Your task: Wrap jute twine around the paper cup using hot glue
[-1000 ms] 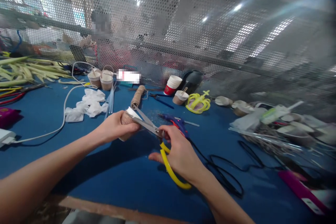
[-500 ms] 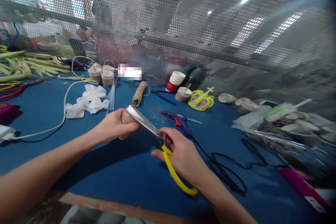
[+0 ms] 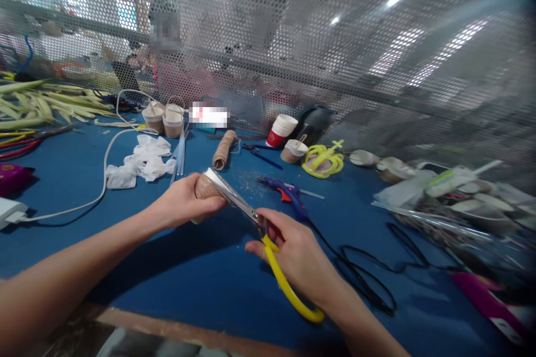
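Observation:
Wrapped in the fingers of my left hand (image 3: pixel 184 201) is a small twine-covered cup (image 3: pixel 205 187) with a white rim, tilted on its side above the table. My right hand (image 3: pixel 295 245) grips scissors (image 3: pixel 288 284) with yellow handles. The scissor blades reach up and left to the cup's white rim; whether they cut into it I cannot tell. Behind the cup lies a roll of brown twine (image 3: pixel 224 150). A blue glue gun (image 3: pixel 288 192) with a red trigger rests just beyond my right hand, its black cord (image 3: pixel 364 273) looping to the right.
Crumpled white material (image 3: pixel 144 162) and two twine-wrapped cups (image 3: pixel 173 121) stand at left. Toward the back are pliers (image 3: pixel 263 155), a red-and-white paper cup (image 3: pixel 281 131), another wrapped cup (image 3: pixel 293 150) and a yellow crown-shaped piece (image 3: pixel 322 162). Cluttered bowls and plastic (image 3: pixel 444 189) fill the right. A perforated metal screen (image 3: pixel 251 28) rises behind.
The scissors and my right hand have shifted slightly right and down, and the blades look closer together. My left hand still holds the cup in nearly the same place.

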`<action>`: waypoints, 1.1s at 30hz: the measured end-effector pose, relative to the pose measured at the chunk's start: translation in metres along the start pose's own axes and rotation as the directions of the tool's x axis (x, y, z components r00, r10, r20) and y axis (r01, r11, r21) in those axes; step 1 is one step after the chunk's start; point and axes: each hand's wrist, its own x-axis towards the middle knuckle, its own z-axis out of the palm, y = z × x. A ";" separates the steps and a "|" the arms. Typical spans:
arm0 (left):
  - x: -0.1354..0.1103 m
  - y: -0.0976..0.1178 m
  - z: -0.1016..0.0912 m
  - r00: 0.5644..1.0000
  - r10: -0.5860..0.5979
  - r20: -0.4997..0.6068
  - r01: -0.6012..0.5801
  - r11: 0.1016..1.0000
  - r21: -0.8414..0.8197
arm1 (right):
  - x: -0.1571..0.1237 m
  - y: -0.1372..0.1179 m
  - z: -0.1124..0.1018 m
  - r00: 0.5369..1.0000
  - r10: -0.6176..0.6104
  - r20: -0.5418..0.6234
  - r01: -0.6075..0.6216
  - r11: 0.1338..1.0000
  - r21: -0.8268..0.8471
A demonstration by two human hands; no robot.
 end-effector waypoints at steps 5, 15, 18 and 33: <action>0.000 0.000 -0.001 1.000 0.003 0.008 -0.004 0.999 0.051 | -0.001 0.002 0.001 1.000 -0.015 0.005 0.015 1.000 -0.003; 0.000 0.001 0.000 1.000 -0.013 0.021 0.012 0.999 0.050 | -0.002 -0.001 -0.002 1.000 -0.028 -0.006 0.028 0.999 -0.016; 0.000 0.001 -0.002 0.999 -0.005 0.037 0.004 0.999 0.042 | -0.003 0.000 -0.003 0.999 -0.028 -0.017 0.028 0.999 -0.022; 0.001 0.008 -0.009 0.972 -0.059 0.227 0.119 0.959 -0.257 | -0.001 0.004 -0.004 0.999 0.016 -0.030 -0.017 1.000 -0.008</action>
